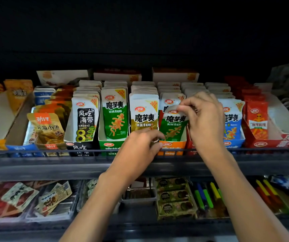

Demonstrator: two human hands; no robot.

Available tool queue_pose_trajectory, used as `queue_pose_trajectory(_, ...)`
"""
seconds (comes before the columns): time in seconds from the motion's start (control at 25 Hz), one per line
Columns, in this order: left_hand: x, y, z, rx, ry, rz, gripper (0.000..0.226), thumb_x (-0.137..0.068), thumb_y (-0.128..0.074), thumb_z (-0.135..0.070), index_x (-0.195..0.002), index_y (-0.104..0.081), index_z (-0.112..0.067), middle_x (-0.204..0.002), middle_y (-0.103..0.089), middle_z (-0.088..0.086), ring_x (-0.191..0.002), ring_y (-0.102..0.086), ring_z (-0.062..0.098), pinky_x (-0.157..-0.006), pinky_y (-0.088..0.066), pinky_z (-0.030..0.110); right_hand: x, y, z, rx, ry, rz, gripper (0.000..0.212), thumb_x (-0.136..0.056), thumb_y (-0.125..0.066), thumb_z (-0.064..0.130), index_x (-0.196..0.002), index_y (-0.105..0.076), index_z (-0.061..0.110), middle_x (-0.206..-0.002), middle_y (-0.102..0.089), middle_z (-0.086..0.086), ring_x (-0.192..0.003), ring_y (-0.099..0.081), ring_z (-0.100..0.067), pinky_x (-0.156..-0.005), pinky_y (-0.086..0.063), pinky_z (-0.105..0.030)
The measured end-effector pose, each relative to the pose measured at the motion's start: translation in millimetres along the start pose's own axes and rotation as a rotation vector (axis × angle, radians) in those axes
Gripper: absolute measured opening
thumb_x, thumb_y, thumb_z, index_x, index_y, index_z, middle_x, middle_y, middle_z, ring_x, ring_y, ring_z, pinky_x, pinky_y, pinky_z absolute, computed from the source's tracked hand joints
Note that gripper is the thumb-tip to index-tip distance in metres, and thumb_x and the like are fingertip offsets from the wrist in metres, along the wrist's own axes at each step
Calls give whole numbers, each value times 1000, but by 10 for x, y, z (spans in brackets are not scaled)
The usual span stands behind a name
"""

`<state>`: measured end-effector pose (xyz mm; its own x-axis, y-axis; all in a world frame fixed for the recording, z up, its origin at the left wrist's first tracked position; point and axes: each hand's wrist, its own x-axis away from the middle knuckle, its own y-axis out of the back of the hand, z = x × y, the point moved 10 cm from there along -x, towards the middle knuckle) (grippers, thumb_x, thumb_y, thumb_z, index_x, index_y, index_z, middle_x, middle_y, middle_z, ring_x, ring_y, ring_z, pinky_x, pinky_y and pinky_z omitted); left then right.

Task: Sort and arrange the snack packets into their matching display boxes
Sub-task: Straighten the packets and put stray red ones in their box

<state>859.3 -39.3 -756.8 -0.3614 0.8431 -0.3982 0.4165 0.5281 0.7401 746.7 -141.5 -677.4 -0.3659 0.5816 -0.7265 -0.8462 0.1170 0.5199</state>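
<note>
A row of snack display boxes stands on the upper shelf. My right hand [204,116] pinches the top of a green-and-white packet [172,126] that stands at the front of the orange box [172,145]. My left hand [140,144] has its fingers curled at the front edge between the olive-labelled packet [143,116] and that orange box; what it grips is hidden. To the left stand a green packet [115,114] in its green box [108,145] and a black kelp packet [85,119]. Right of my hand is a blue packet [232,119].
A red box [269,142] with orange-red packets [257,119] stands at the far right. Brown fish packets [47,128] fill a blue box at left. A wire rail [70,151] runs along the shelf front. A lower shelf holds trays of mixed snacks [174,198].
</note>
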Motion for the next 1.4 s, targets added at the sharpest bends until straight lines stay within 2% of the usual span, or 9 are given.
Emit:
queue_pose_trajectory(0.16, 14, 259, -82, 138, 49, -200, 34, -88, -65, -31, -120, -57, -23, -102, -59, -11, -90, -56, 3, -84, -51, 30, -57, 343, 169, -121, 64, -120, 13, -93, -60, 24, -87, -68, 15, -84, -62, 7, -85, -58, -14, -73, -41, -26)
queue_pose_trajectory(0.28, 42, 416, -192, 258, 71, -256, 45, -86, -65, -43, -126, -52, -27, -108, -59, -15, -95, -56, 2, -82, -48, 21, -71, 568, 362, -243, 90, -117, 11, -95, -60, 19, -88, -67, 14, -80, -64, 6, -78, -60, -8, -69, -47, -23)
queue_pose_trajectory(0.4, 58, 422, -274, 541, 105, -135, 22, -83, -69, -38, -97, -69, -21, -90, -72, -5, -83, -67, 12, -74, -55, 37, -72, 552, 431, -370, 23, -23, 8, -92, -65, 22, -86, -69, 19, -76, -66, 9, -75, -62, -6, -67, -49, -25)
queue_pose_trajectory(0.52, 150, 427, -412, 889, 135, 14, 18, -75, -69, -18, -83, -70, -1, -73, -73, 4, -65, -67, 13, -59, -56, 27, -52, 428, 302, -626, -162, 68, 5, -89, -69, 22, -85, -70, 19, -71, -67, 7, -70, -65, -11, -60, -52, -34)
queue_pose_trajectory(0.64, 233, 494, -567, 975, 104, 75, 11, -73, -66, -9, -79, -70, -2, -69, -73, 4, -59, -67, 11, -54, -53, 20, 2, 331, 261, -850, -285, 144, 5, -88, -70, 13, -86, -68, 10, -63, -66, 4, -60, -64, -12, -51, -49, -24)
queue_pose_trajectory(0.96, 212, 552, -501, 895, 91, 46, 19, -75, -72, -9, -91, -69, 1, -79, -74, 5, -69, -67, 10, -61, -51, 23, -13, 393, 410, -880, -212, 144, 5, -86, -71, 9, -84, -67, 8, -61, -65, 6, -58, -62, -4, -51, -47, -18)
queue_pose_trajectory(1.16, 206, 1023, -375, 707, 84, -175, 10, -74, -74, -12, -80, -70, -4, -77, -73, 8, -68, -65, 12, -62, -51, 19, 48, 198, 732, -745, -84, 286, 6, -83, -76, 19, -80, -71, 20, -68, -70, 4, -64, -66, -5, -58, -52, -24)
queue_pose_trajectory(1.32, 284, 1430, -157, 569, 147, -372, 16, -81, -71, -10, -68, -63, -7, -46, -54, -3, -41, -44, 6, -42, -31, 16, 3, 258, 730, -690, -84, 216, 15, -93, -63, 31, -83, -72, 24, -74, -71, 5, -62, -60, 3, -64, -44, -18)
queue_pose_trajectory(1.4, 271, 1684, 87, 612, 178, -521, 18, -84, -69, -9, -68, -61, -9, -45, -51, -4, -39, -43, 8, -40, -31, 17, -13, 308, 596, -726, -162, 155, 22, -98, -54, 31, -84, -70, 24, -75, -70, 3, -58, -53, 1, -61, -43, -18)
